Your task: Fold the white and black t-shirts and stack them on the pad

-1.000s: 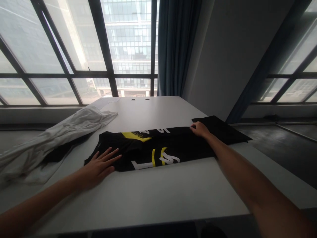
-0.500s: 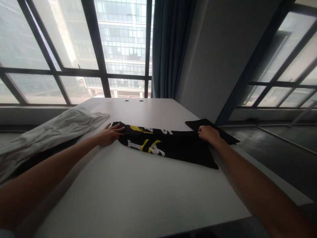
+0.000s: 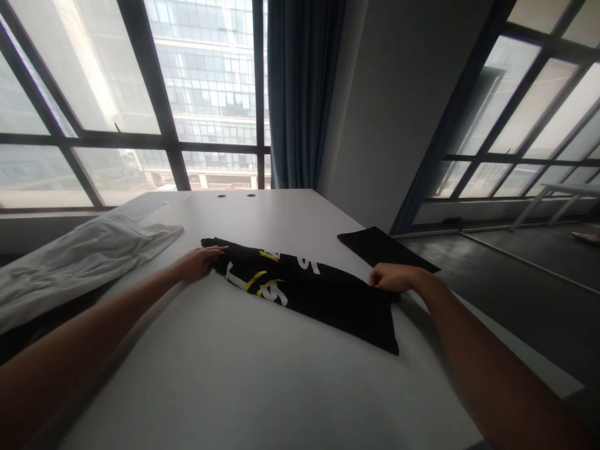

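Observation:
A black T-shirt (image 3: 323, 300) with white and yellow lettering lies folded into a long strip across the white table (image 3: 262, 375). My left hand (image 3: 197, 262) is at its left end, the fingers closed over the bunched fabric. At the opposite end, my right hand (image 3: 394, 277) pinches the upper edge of the shirt in a closed grip. The shirt's near right corner points toward me, and its fabric is slightly rumpled along the top.
Behind my right hand a flat black folded piece (image 3: 382, 247) rests at the table's right edge. A crumpled white cloth (image 3: 107, 247) lies on the left, with dark fabric beneath it. Windows and a blue curtain (image 3: 300, 94) stand beyond the table.
The shirt has turned, its right end coming toward me with my right hand. My left fingers, spread flat before, are now closed on the fabric. The view has shifted to the right.

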The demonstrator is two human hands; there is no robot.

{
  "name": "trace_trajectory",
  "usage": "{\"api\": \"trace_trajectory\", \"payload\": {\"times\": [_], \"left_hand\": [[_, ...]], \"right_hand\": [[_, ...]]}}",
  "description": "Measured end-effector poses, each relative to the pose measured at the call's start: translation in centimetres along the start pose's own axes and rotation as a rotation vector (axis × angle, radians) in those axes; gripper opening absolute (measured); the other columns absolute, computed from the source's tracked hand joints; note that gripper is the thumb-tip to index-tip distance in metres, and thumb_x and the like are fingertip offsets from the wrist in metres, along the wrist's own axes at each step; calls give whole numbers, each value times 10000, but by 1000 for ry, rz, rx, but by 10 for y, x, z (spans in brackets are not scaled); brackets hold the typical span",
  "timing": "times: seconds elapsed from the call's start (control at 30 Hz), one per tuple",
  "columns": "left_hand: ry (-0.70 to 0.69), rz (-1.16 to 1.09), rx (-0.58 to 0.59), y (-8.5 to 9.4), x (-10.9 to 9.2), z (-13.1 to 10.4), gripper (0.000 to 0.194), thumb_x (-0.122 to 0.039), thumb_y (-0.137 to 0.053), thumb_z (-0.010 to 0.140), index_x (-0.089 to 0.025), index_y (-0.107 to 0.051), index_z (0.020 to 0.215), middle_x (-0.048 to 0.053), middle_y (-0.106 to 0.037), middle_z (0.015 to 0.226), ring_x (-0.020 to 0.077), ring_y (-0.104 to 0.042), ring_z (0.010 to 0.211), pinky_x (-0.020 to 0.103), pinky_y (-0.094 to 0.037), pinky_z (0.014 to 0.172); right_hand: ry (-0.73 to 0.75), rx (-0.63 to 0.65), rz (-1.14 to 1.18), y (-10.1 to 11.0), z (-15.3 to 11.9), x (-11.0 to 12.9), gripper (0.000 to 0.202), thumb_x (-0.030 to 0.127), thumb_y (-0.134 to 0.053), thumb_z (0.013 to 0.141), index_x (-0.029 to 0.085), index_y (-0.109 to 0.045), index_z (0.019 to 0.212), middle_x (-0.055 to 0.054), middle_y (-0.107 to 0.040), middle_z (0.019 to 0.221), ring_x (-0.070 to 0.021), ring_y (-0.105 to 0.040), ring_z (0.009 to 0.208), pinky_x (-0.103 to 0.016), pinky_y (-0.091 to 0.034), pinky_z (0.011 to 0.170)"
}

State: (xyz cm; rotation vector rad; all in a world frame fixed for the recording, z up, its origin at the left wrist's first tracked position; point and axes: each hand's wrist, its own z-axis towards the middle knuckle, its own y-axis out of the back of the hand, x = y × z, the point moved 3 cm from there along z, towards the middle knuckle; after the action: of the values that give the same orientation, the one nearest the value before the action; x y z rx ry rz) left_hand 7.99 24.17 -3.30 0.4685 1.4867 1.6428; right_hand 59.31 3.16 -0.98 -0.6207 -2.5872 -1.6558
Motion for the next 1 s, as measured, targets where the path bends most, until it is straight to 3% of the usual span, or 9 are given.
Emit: {"api": "trace_trajectory", "payload": {"times": [0.1, 0.2, 0.3, 0.43, 0.53, 0.63, 0.73, 0.83, 1.0], "left_hand": [[-37, 41, 22, 5, -9, -15, 493, -431, -383, 987, -203, -728, 1256, 104, -562, 1517, 312, -500, 1405, 492, -372, 1188], [-59, 174, -10, 16, -18, -38, 424, -368, -414, 984, -266, -754, 1217, 77, -572, 1508, 321, -463, 1407, 553, -312, 1197], [-58, 305, -27, 24, -31, -59, 393, -321, -452, 973, -319, -766, 1209, 84, -636, 1396, 313, -547, 1261, 522, -390, 1116], [-54, 376, -12, 22, -54, -79, 371, -281, -484, 967, -314, -776, 1193, 101, -659, 1267, 281, -592, 1092, 446, -474, 986], [-47, 344, -6, 19, -66, -91, 379, -244, -470, 979, -290, -773, 1203, 109, -651, 1227, 266, -612, 1035, 418, -506, 943], [-13, 303, 5, 18, -70, -102, 392, -211, -467, 983, -283, -760, 1234, 111, -651, 1199, 258, -633, 1006, 396, -530, 917], [17, 323, 31, 21, -65, -108, 404, -192, -479, 976, -296, -745, 1261, 101, -658, 1190, 247, -661, 964, 371, -546, 871], [36, 397, 75, 26, -51, -99, 422, -181, -477, 975, -309, -725, 1292, 82, -660, 1234, 216, -690, 904, 327, -551, 813], [105, 509, 137, 40, -11, -34, 478, -130, -446, 964, -322, -699, 1321, 32, -617, 1418, 221, -687, 1082, 295, -529, 900]], "right_hand": [[-4, -28, -73, 4, 0, -5, 120, 138, -702, 692, 222, -769, 746, -47, -747, 768, -219, -709, 739, -274, -501, 612], [50, -223, -223, 14, 11, 24, 214, 154, -708, 725, 220, -801, 906, -95, -784, 967, -263, -734, 887, -315, -530, 726], [215, -310, -305, 18, 30, 95, 285, 219, -672, 832, 214, -789, 1091, -117, -766, 1152, -277, -716, 1042, -321, -524, 826], [473, -282, -229, 8, 58, 216, 286, 369, -612, 948, 208, -785, 1109, -78, -779, 1138, -235, -708, 1037, -276, -507, 867], [559, -224, -150, -6, 76, 291, 391, 503, -714, 876, 215, -777, 1132, -80, -763, 1187, -233, -701, 1049, -255, -510, 873], [601, -163, -125, -18, 91, 341, 519, 570, -810, 760, 211, -772, 1133, -94, -756, 1178, -247, -702, 1017, -273, -527, 844], [590, -48, -135, -22, 107, 366, 447, 482, -828, 768, 168, -777, 1081, -84, -774, 1053, -221, -706, 912, -264, -527, 775], [527, -32, -85, -11, 128, 368, 287, 352, -806, 804, 143, -784, 999, -75, -774, 979, -186, -699, 851, -244, -519, 743], [370, -253, 76, 26, 171, 350, 283, 323, -741, 854, 121, -775, 1049, -107, -770, 1035, -205, -711, 903, -238, -523, 734]]}}
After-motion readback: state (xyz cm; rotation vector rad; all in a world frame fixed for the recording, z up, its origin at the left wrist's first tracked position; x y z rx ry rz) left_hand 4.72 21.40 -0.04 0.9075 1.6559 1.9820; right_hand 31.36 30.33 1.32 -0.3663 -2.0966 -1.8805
